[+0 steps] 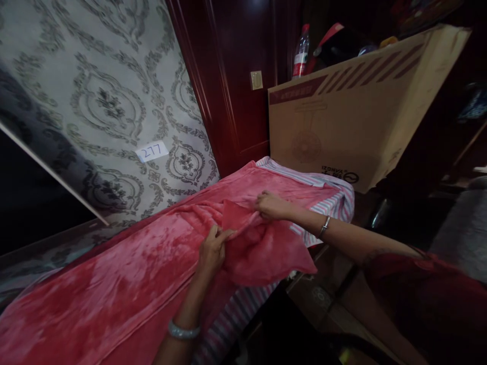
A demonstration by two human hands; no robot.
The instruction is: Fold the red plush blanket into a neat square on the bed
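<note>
A plush pink-red blanket [125, 274] is spread over a long surface, with a striped cloth [338, 195] showing from under its far end and front side. Bunched on top lies a pink-red plush piece [270, 258] with a pointed corner; whether it is a pillow or a fold of the blanket I cannot tell. My left hand [213, 248] pinches the near side of its edge between thumb and fingers. Farther along that edge, my right hand [272, 206] is closed on the fabric, fingers curled in. A bangle sits on each wrist.
Beyond the far end stands a large cardboard box [342, 111], with a plastic bottle [301, 53] behind its top edge. Patterned wallpaper [110, 101] with a paper label [152, 151] and a dark red wooden panel [232, 76] border the far side. A dark flat panel [34, 187] is at left.
</note>
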